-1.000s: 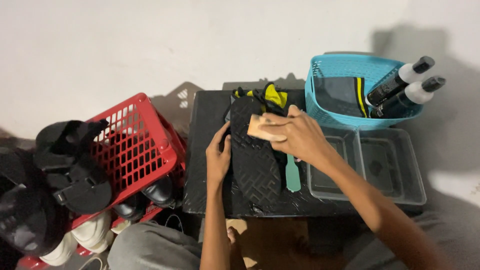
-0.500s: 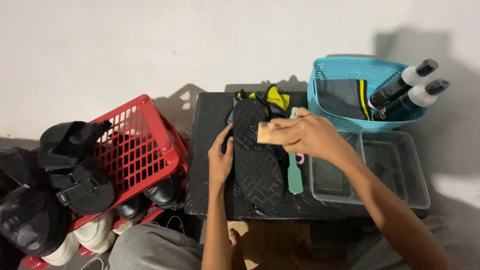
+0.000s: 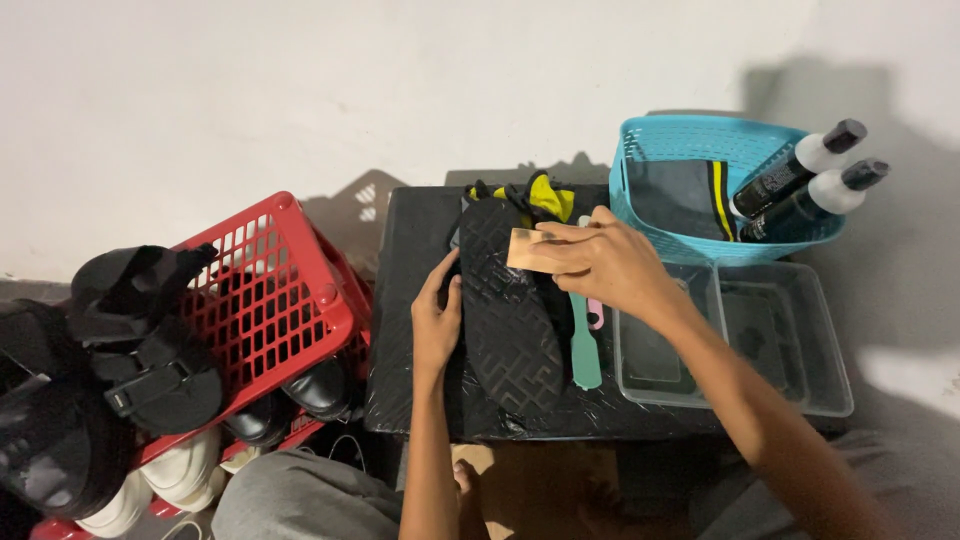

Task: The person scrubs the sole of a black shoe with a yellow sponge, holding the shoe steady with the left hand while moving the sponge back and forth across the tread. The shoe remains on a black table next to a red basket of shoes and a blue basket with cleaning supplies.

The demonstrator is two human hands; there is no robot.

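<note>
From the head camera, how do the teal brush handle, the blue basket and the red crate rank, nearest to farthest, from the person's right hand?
From the right hand:
1. Teal brush handle, just below it.
2. Blue basket, up and to its right.
3. Red crate, far across on the left.

A home corner used for cleaning shoes, by the look of it: a low black table (image 3: 420, 400) stands against a bare white wall (image 3: 300, 90), a red crate (image 3: 270, 300) of shoes (image 3: 150, 370) sits beside it, and a blue basket (image 3: 700, 140) holds two bottles (image 3: 800, 185).
</note>
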